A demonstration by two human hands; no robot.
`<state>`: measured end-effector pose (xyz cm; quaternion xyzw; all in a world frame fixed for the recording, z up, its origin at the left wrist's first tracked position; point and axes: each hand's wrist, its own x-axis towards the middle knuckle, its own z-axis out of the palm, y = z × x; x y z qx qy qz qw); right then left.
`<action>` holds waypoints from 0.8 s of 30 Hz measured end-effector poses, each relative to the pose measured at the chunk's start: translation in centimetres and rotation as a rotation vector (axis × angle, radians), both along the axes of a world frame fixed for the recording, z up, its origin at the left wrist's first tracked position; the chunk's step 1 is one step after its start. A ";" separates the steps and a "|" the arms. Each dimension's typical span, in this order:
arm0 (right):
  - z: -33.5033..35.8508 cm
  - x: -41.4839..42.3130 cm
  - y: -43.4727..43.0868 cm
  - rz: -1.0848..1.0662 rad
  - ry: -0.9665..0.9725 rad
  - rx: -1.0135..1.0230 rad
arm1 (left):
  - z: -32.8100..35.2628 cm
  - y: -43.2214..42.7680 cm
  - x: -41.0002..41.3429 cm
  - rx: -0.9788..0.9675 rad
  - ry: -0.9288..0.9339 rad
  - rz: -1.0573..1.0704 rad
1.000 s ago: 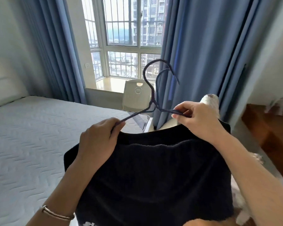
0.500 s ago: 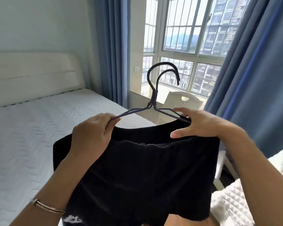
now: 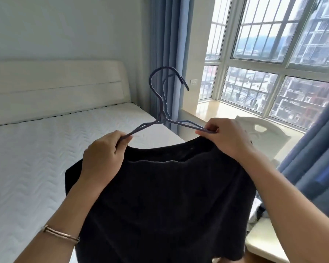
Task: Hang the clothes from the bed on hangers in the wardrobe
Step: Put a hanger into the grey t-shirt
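Both arms reach forward: left hand (image 3: 101, 156) fingers pinch one hanger (image 3: 160, 114) shoulder, right hand (image 3: 226, 138) the other, black garment (image 3: 169, 196) draped below.

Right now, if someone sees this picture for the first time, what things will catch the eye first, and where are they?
First comes the black garment, filling the lower middle, held up by the left hand and the right hand. Both hands pinch the arms of the dark wire hangers, whose two hooks rise above the collar at the centre. Behind, a bare white mattress lies at left, and a large barred window with blue curtains fills the upper right.
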<state>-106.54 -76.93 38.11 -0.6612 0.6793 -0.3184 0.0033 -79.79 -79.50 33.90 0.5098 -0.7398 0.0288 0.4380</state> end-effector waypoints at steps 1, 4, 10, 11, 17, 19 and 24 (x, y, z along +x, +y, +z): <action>-0.1 0.1 -1.6 0.002 0.002 -0.017 | -0.1 -1.4 0.0 0.010 0.018 0.020; 0.2 0.6 -6.2 0.018 -0.002 -0.084 | 0.2 -5.2 0.1 0.024 0.038 0.070; -3.2 1.5 -14.7 0.053 -0.012 0.114 | -3.2 -12.6 1.5 0.230 0.017 0.085; -4.8 1.6 -16.0 0.051 -0.013 0.173 | -4.5 -13.6 1.7 0.294 0.009 0.088; -12.4 2.1 -22.6 0.036 -0.057 0.380 | -10.7 -19.0 2.0 0.571 0.016 0.106; -13.4 2.2 -25.1 0.037 -0.018 0.392 | -11.7 -21.0 2.1 0.607 0.021 0.120; -16.6 2.6 -33.1 0.052 0.294 0.387 | -14.8 -27.3 2.8 0.728 0.000 0.155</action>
